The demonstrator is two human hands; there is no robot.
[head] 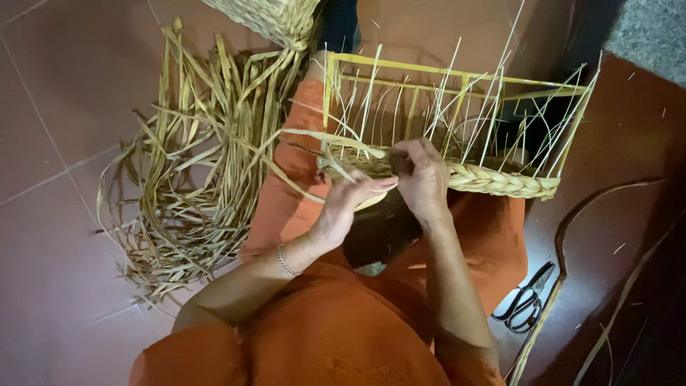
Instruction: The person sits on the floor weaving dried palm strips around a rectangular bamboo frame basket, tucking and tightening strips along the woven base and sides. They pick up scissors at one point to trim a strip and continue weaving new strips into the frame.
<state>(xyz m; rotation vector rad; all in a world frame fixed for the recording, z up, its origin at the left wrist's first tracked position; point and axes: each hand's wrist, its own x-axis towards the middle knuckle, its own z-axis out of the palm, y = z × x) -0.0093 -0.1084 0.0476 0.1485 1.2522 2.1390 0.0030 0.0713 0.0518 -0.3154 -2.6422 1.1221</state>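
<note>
Hands meet at the front rim of a half-made basket frame (457, 121) resting on the person's lap: the left hand (350, 204) is cupped with fingers bent around a flat straw strip (314, 136) that trails off to the left, and the right hand (421, 179) is closed, knuckles up, pinching the weave where the plaited band (500, 182) begins. Judging by this, the step in hand is braiding the bottom edge along the frame, with the stretch to the right of the hands already plaited and the part under the fingers being worked; the next move would seem to call for keeping the strip taut and folding it tightly between the thin upright stakes (443, 107), without letting the finished braid loosen. One frame is in work, made of yellow rods with many fine stakes standing up from it, too many and too crossed to count. One bracelet (286, 263) sits on the left wrist. On the tiled floor (57, 143) to the left lies one loose heap of straw strips (193, 179), and one finished woven piece (271, 18) shows at the top edge. One pair of black scissors (525, 300) lies on the floor to the right, beside a long curved strip (572, 214).
</note>
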